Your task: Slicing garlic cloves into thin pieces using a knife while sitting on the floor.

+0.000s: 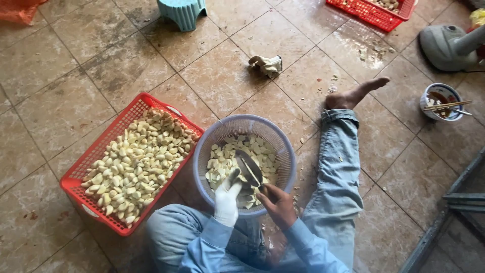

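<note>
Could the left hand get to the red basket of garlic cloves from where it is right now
Probably yes. The gloved left hand is over the round colander, and the red basket sits right beside it on that side, open-topped, with nothing between them.

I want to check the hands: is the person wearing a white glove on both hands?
No, only the left hand wears a white glove, while the right hand, which holds the knife over the round basket, is bare.

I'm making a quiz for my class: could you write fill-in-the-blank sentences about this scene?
1. The right hand holds a ____ over the round lilac plastic basket.
2. The left hand wears a ____ glove.
3. The rectangular plastic crate of peeled garlic cloves is ____ in colour.

Missing words: knife; white; red
</note>
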